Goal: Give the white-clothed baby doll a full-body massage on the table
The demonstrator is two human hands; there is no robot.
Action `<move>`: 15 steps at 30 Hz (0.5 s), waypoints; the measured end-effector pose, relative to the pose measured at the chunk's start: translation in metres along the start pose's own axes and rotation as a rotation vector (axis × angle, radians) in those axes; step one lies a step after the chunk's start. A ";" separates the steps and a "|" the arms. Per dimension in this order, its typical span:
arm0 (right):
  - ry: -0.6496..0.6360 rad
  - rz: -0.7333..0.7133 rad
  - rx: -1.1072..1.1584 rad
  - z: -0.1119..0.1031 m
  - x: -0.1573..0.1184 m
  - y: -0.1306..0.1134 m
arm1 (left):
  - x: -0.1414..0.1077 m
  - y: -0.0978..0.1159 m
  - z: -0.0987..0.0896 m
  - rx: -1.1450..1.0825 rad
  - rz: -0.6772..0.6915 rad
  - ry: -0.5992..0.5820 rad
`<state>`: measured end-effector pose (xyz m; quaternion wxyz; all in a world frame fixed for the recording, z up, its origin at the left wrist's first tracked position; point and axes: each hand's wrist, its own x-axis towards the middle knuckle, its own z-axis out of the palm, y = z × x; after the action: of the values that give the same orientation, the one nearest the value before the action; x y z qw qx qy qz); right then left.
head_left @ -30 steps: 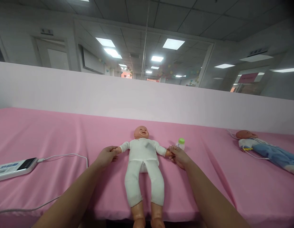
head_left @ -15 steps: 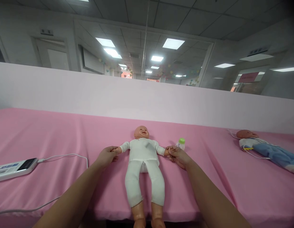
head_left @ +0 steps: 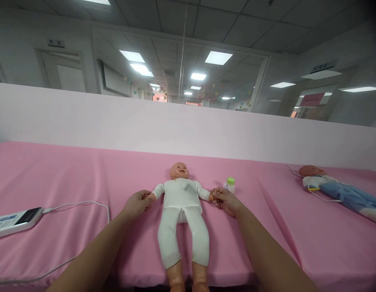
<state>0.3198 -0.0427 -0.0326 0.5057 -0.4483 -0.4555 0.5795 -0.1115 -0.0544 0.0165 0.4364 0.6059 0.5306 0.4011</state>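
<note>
A baby doll (head_left: 182,194) with a white cloth body lies on its back on the pink sheet, head away from me and feet at the near edge. My left hand (head_left: 138,202) is closed around the doll's hand on the left side. On the other side my right hand (head_left: 227,200) pinches the doll's other hand between thumb and fingers. Both doll arms stretch outward, and its hands are mostly hidden by my fingers. Just behind my right hand stands a small clear bottle (head_left: 229,185) with a green cap.
A white device (head_left: 18,222) with a dark screen and a white cable (head_left: 78,202) lies at the left. Far right, a second doll (head_left: 342,192) in blue trousers has a thin tube on it. A low white wall (head_left: 188,129) borders the pink sheet (head_left: 255,251) at the back.
The view has shifted slightly, so everything sits a little further left. Both hands keep their hold on the doll's hands, and the doll's pose looks nearly the same.
</note>
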 end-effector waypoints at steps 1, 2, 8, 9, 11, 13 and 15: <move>-0.001 0.001 -0.002 0.000 -0.001 -0.001 | -0.001 0.001 0.000 0.008 0.008 0.003; -0.003 0.001 -0.004 0.001 -0.001 -0.001 | -0.001 0.002 0.001 0.011 0.014 0.004; 0.003 0.002 -0.013 0.002 -0.002 -0.002 | -0.004 0.008 0.001 -0.013 0.007 -0.013; 0.005 0.002 -0.015 0.003 -0.002 -0.003 | -0.004 0.009 0.001 -0.020 0.006 -0.013; 0.008 0.000 -0.016 0.004 -0.003 -0.003 | -0.004 0.010 0.001 -0.035 0.004 -0.012; 0.009 0.000 -0.012 0.005 -0.003 -0.004 | -0.004 0.009 0.001 -0.049 0.002 -0.011; 0.013 0.002 -0.006 0.006 -0.004 -0.005 | -0.002 0.007 0.001 -0.059 0.001 -0.012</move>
<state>0.3148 -0.0472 -0.0259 0.5064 -0.4541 -0.4536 0.5758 -0.1084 -0.0573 0.0227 0.4571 0.5955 0.5155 0.4132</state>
